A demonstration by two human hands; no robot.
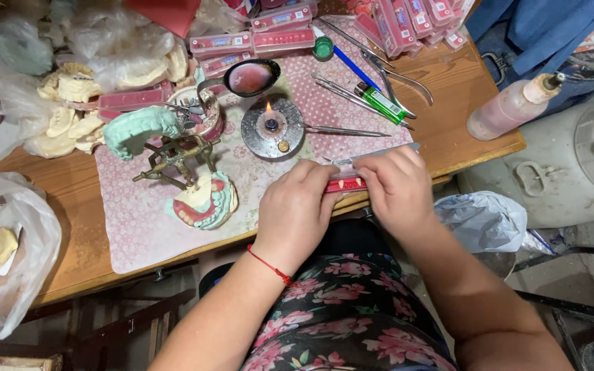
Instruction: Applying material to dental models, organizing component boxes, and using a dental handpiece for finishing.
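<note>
My left hand and my right hand meet at the front edge of the wooden table. Between their fingertips they hold a small red strip of artificial teeth. A thin metal tool lies under or against my right fingers; whether that hand grips it I cannot tell. A red thread bracelet circles my left wrist. Just beyond my hands a small spirit lamp burns with a little flame. To the left a brass articulator carries green plaster jaw casts, with a pink wax denture on the lower one.
Metal hand instruments, a green lighter and a blue pen lie on the patterned mat. Red tooth cards are stacked at the back. Plaster casts and plastic bags fill the left side. A pinkish bottle stands at the right table corner. Another person's blue clothing shows top right.
</note>
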